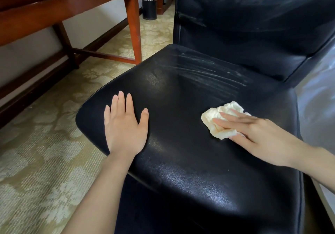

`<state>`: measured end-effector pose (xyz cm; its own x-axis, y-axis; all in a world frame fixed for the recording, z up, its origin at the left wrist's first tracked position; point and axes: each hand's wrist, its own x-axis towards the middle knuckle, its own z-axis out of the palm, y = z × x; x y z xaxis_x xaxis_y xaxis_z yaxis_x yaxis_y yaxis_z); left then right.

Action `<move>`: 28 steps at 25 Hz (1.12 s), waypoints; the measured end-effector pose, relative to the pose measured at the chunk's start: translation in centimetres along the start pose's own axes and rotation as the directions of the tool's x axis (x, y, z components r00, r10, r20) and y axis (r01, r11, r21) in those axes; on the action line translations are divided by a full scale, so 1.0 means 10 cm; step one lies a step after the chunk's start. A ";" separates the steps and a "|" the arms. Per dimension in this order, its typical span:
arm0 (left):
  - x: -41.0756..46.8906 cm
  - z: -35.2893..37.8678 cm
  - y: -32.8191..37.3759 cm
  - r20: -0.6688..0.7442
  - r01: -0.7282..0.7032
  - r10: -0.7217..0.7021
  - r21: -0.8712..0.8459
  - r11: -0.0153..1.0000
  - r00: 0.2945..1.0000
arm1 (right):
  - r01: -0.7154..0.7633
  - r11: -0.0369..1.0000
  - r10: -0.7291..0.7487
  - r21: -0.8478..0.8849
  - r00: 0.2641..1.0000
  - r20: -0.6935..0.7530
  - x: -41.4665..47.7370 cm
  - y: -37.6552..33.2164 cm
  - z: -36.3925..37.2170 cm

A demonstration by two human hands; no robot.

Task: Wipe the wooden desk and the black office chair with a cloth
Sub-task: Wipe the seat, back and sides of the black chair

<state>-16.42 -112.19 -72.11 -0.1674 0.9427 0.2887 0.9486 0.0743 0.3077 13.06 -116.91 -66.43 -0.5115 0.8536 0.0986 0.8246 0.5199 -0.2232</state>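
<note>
**Two Flat Hands on a Black Chair Seat**

The fingers [228,119] of the right hand [259,134] are straight and close together. They press down flat on a cream cloth [229,109]. The cloth is bunched up, and part of it is hidden under the hand. The thumb of this hand is hard to make out.

The fingers [121,103] of the left hand [125,128] are straight too, with the thumb spread out to the side. This hand holds nothing. It lies flat on the seat, well apart from the cloth.

Both hands rest on the seat [181,92] of the black office chair. The cloth is on the right part of the seat. Pale streaks run across the back part of the seat and on the backrest [253,25]. The top of the backrest is cut off, and the chair's legs are hidden under the seat.

To the left stands the wooden desk [63,7]. Only its underside and legs show; its top is out of view. Past the desk leg is a small black bin [149,10] with a shiny band at the rim. There may be a mark on the band, but it is too small to read.

The floor is a carpet [45,143] with pale flowers. Something pale and blurry at the right edge is too unclear to name.
</note>
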 end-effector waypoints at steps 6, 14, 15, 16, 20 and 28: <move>0.00 0.02 0.00 0.004 -0.002 0.002 0.011 1.000 1.000 | 0.073 0.996 -0.078 0.044 0.989 0.122 0.82 -0.19 -0.08; 0.01 0.04 -0.02 -0.016 -0.019 0.019 0.012 1.000 1.000 | -0.180 0.983 0.184 -0.038 0.960 0.210 2.23 -0.17 0.21; 0.00 0.04 -0.01 -0.024 -0.019 0.019 0.005 1.000 1.000 | -0.200 0.979 0.205 -0.045 0.961 0.188 2.38 -0.20 0.24; -0.01 0.04 -0.01 -0.032 -0.019 0.018 -0.001 1.000 0.999 | -0.200 0.979 0.205 -0.047 0.964 0.166 2.52 -0.23 0.28; -0.02 0.06 0.00 -0.063 -0.016 0.014 -0.027 1.000 0.998 | -0.361 0.930 0.366 -0.060 0.927 0.085 3.04 -0.25 0.43; 0.01 0.13 -0.03 -0.095 -0.009 0.003 -0.056 0.998 0.996 | -0.408 0.897 0.427 -0.172 0.900 0.093 3.47 -0.29 0.53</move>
<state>-16.40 -111.74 -73.37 -0.1890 0.9079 0.3742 0.9334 0.0477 0.3557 -8.38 -89.01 -67.47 -0.1306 0.9867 -0.0965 0.9896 0.1237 -0.0739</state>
